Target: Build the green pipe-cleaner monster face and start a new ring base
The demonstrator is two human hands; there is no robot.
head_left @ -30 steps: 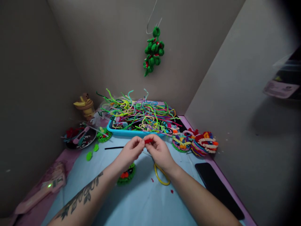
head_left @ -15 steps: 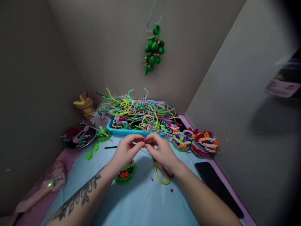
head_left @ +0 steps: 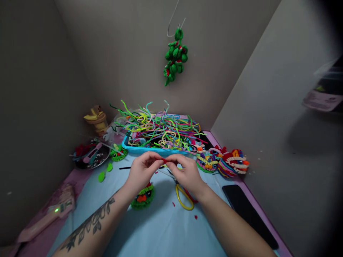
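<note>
Between the fingertips of my two hands is a small red fuzzy piece [head_left: 164, 161], like a bit of pipe cleaner, mostly covered by the fingers. My left hand [head_left: 144, 170] pinches one end and my right hand [head_left: 184, 172] pinches the other. Below my left wrist lies a round green fuzzy figure [head_left: 143, 197] with an orange middle, partly hidden by the arm. Scissors with yellow and red handles [head_left: 184, 198] lie under my right hand, their blades pointing up and left. Little red scraps [head_left: 195, 217] lie close to the scissors.
A blue tray [head_left: 150, 150] heaped with colourful pipe cleaners [head_left: 163, 126] stands at the back. To the right are colourful fuzzy figures [head_left: 233, 162] and a black phone [head_left: 249, 214]. A pink glue gun [head_left: 48, 217], a metal bowl [head_left: 105, 159] and green pieces [head_left: 101, 176] are left.
Both hands have shifted slightly, and the fingertips now hold the red piece stretched lower between them, with more of it showing. Everything on the table stays put.
</note>
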